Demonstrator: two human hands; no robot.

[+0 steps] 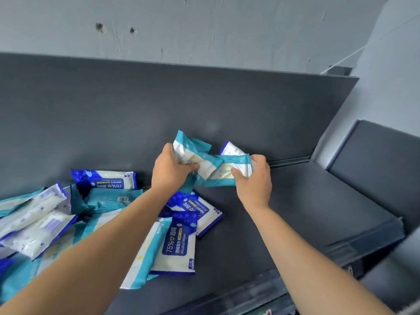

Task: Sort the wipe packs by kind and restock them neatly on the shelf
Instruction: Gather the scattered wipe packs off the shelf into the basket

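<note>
Sorting in progress, seen from the head camera. The left hand (170,171) is clamped round a teal-and-white soft plastic wipe pack (188,146), thumb across its face. The right hand (254,180) is curled round a second teal-and-white pack (229,169). Both packs are held just above the dark grey flat shelf board (295,212), to the right of and beyond the mixed heap of blue-and-white and teal-and-white packs (106,197), with their inner ends overlapping. The left-hand pack's long axis runs diagonally, and its teal crimped end points up and away from the heap. The right-hand pack lies nearly crosswise, its long axis rising slightly as it leads away from the heap. A blue-edged white pack (231,150) stands behind the right hand's fingers, apparently in the same grasp, though the contact is hidden. Hazards, as judged: if that blue-edged pack is of the other kind, it could end up shelved among the teal ones. The slick film, gripped near one end only, may slide free and drop back onto the heap. The overlapped ends may snag as the hands part. The left forearm, lying over the heap, could drag loose packs toward the board's front edge.
</note>
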